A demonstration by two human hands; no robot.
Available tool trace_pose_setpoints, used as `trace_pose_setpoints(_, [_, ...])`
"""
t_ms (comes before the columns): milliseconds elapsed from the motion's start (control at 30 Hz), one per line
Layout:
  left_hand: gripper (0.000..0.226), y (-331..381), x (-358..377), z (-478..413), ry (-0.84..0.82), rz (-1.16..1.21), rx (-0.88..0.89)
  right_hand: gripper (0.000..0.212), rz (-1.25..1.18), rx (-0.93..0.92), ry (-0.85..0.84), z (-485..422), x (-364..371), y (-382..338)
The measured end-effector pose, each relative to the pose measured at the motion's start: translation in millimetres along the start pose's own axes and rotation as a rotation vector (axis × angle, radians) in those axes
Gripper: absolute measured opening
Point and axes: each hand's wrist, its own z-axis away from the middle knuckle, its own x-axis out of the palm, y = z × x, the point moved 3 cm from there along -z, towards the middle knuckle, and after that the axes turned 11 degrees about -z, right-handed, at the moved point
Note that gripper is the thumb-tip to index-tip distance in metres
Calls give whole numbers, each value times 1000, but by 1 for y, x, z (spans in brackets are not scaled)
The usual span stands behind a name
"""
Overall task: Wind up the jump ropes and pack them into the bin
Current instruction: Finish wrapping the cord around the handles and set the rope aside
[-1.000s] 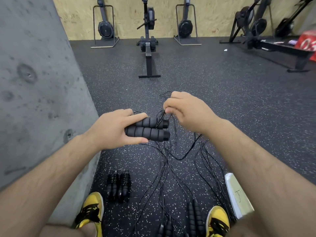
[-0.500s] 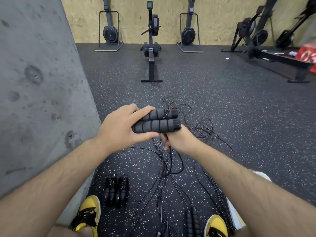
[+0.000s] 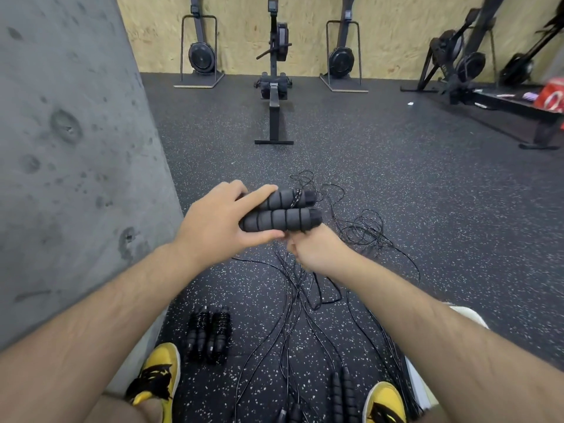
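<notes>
Gripping paired handles [image 3: 280, 213] in left hand [image 3: 219, 227] | right hand [image 3: 317, 251] pinching cord [image 3: 293, 288] below | bin [image 3: 418, 383] contents hidden

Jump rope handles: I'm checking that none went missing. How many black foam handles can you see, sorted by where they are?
Black foam handles gripped side by side in the left hand: 2
Handles in the wound bundle on the floor: 2
Loose handles by the right yellow shoe: 2
Total: 6 clearly seen; any at the bottom edge are cut off and uncounted.
</notes>
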Motion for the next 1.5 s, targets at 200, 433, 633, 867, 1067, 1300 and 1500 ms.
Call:
trace_pose_setpoints(200, [78, -19, 7, -8, -2, -285, -46, 36, 181, -38, 10, 9, 3, -10])
trace_pose_setpoints(433, [74, -31, 15, -4, -52, -315, -54, 39, 451, -19, -193, 45, -10, -54])
trace_pose_setpoints(633, [70, -28, 10, -5, -75, -290, 25, 37, 847, -267, -72, 30, -42, -97])
trace_pose_setpoints(867, [72, -21, 7, 12, -160, 31, 280, 18, 734, -468, -29, -4, -53, -59])
trace_pose_setpoints(1067, [72, -2, -15, 16, -128, 316, 229, 16, 289, -532, -38, -13, -55, -35])
trace_pose_setpoints(1300, [67, 6, -26, 10, -34, 399, -5, 31, -208, -258, -11, -10, -19, -23])
trace_pose_setpoints(1500, [60, 9, -23, 0, 11, 348, -123, 30, -475, -95, 24, -6, 0, -27])
